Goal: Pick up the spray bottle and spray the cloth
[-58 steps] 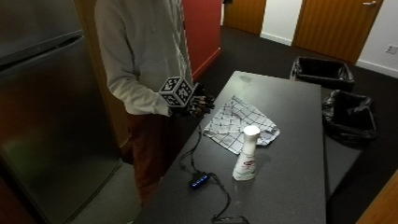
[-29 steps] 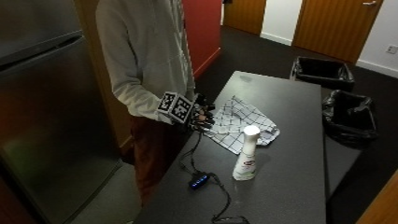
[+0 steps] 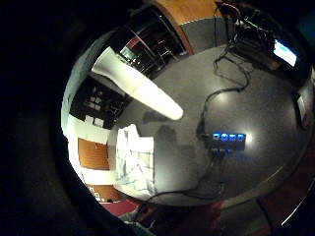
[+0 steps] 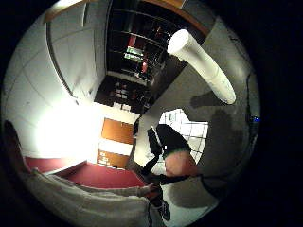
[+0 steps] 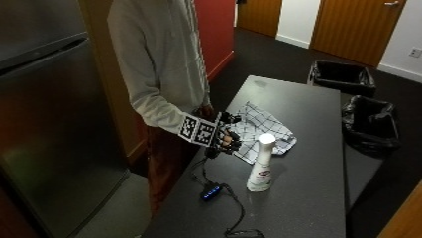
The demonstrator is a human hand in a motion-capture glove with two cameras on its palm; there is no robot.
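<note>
Tall white plastic spray bottle [image 5: 262, 163], white cap, small red-and-dark label low on the body. Stands upright on the dark grey tabletop [image 5: 310, 193], untouched. Just beyond it, on the side nearer the person: white cloth with a thin dark check [image 5: 259, 130], crumpled and spread flat on the same top. Base of bottle lies just beside the cloth's near edge; contact or not cannot be told.

Black-gloved right hand [image 5: 224, 140] hangs above the table edge, over the cloth's corner, near the bottle but apart from it. Fingers loosely curled, nothing in them. In both palm views the bottle [image 3: 139, 86] [image 4: 202, 62] shows as a long white shaft rising off the table, clear of the palm; checked cloth [image 3: 135, 164] beneath.

Small black box with blue lights [image 5: 211, 191] and its dark cable [image 5: 235, 210] lie on the tabletop, on the person's side of the bottle.

Step judged: reach under way, grasp not yet made.

Risks:
- Bottle is tall on a narrow base. A sideways knock from the knuckles during approach would likely tip it toward the cloth or off the top.
- Grasp taken too low on the body leaves the trigger out of finger reach.
- Nozzle direction is not readable from here; spray may miss the cloth and land on the lit box.
</note>
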